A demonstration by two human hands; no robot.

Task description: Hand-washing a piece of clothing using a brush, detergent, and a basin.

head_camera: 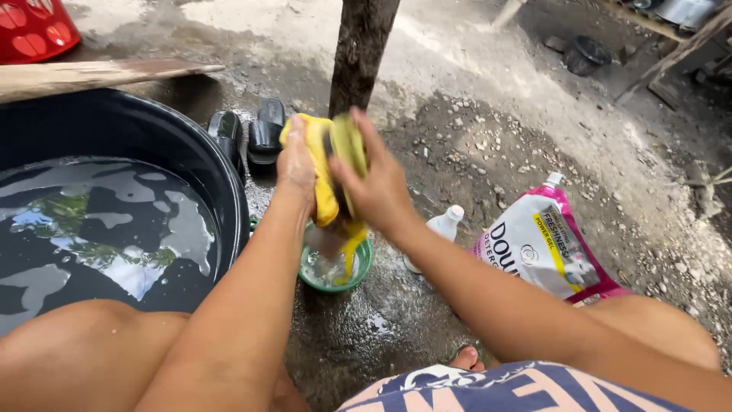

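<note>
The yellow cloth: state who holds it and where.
Both hands grip the yellow cloth: left hand and right hand on opposite sides, above the green bowl.

Wet gravelly ground [488,145], black tub [229,175], green bowl [364,263], detergent pouch [545,248], white bottle [442,227], black sandals [252,133]

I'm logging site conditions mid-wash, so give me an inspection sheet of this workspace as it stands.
Surface: wet concrete ground, gravel and dirt to the right.
Job's things: yellow cloth held above a small green bowl; a strand hangs into the bowl.
Clutter: large black tub of soapy water at left; white bottle; pink and white detergent pouch; black sandals.
Grippers: left hand and right hand both grip the cloth.
Cables: nothing seen.
Surroundings: wooden post, red basket, wooden plank over the tub.
</note>
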